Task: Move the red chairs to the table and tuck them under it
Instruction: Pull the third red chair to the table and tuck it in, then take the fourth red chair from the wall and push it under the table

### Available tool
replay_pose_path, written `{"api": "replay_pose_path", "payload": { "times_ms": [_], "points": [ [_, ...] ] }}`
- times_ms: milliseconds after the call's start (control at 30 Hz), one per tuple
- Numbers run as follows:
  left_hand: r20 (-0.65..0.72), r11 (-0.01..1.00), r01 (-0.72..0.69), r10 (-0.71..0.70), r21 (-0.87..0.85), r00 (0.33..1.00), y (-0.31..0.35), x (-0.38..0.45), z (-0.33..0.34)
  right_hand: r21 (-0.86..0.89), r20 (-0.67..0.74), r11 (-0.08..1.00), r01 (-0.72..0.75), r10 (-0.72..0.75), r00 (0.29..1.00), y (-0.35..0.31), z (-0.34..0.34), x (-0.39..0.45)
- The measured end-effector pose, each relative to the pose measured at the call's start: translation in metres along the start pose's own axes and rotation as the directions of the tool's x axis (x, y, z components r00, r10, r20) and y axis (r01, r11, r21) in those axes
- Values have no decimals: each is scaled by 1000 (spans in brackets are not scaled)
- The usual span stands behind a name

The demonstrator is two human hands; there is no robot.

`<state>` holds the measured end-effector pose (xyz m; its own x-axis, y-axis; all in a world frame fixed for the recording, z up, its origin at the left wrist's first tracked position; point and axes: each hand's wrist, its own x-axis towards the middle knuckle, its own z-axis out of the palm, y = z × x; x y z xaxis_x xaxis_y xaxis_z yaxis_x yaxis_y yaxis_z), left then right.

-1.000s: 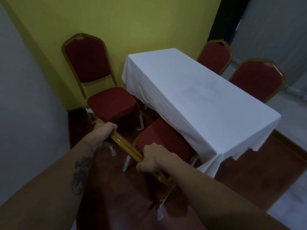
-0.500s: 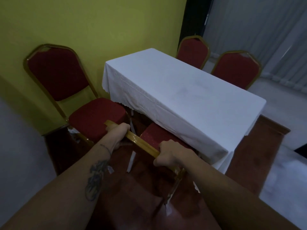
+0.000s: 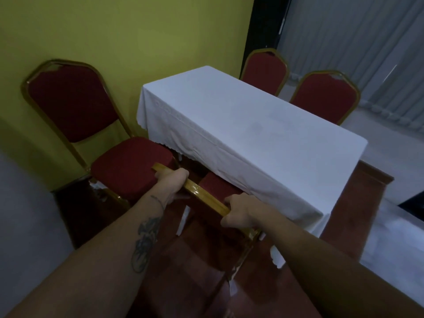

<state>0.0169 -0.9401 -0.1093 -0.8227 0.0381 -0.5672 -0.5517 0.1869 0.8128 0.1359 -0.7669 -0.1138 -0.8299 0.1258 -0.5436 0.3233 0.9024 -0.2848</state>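
Note:
A table with a white cloth (image 3: 241, 125) fills the middle of the view. Directly below me is a red chair with a gold frame (image 3: 218, 188); most of its seat is under the cloth's near edge. My left hand (image 3: 171, 182) and my right hand (image 3: 238, 214) both grip the gold top rail of its back. A second red chair (image 3: 128, 171) stands at the left by the yellow wall, its seat touching the table's corner. Two more red chairs (image 3: 266, 70) (image 3: 325, 97) stand at the table's far side, only their backs showing.
The yellow wall (image 3: 126, 37) runs behind the table and the left chair. A grey wall is close at my left. Dark red carpet (image 3: 195, 278) lies under the table, ending at a step (image 3: 371, 180) on the right. Grey curtains hang at the far right.
The held chair has slid further under the cloth, so less of its seat shows. My view has turned right and moved closer; both hands keep their grip on the rail.

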Motion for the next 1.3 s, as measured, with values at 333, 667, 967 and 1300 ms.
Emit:
{"api": "replay_pose_path", "payload": {
  "times_ms": [333, 667, 967, 1300],
  "points": [
    [-142, 941, 70, -23, 332, 990, 45, 7, -30, 137, 84, 966, 217, -230, 970, -29, -57, 33],
    [-164, 910, -132, 211, 394, 964, 114, 64, -129, 182, -51, 903, 390, -387, 921, -130, -116, 123],
    [-190, 774, -196, 377, 602, 906, 183, 181, -246, 139, -131, 883, 449, -433, 892, -261, -172, 247],
    [-243, 600, -72, 428, 797, 871, 250, 308, -363, 140, -137, 885, 444, -427, 894, -376, -217, 382]
  ]
}}
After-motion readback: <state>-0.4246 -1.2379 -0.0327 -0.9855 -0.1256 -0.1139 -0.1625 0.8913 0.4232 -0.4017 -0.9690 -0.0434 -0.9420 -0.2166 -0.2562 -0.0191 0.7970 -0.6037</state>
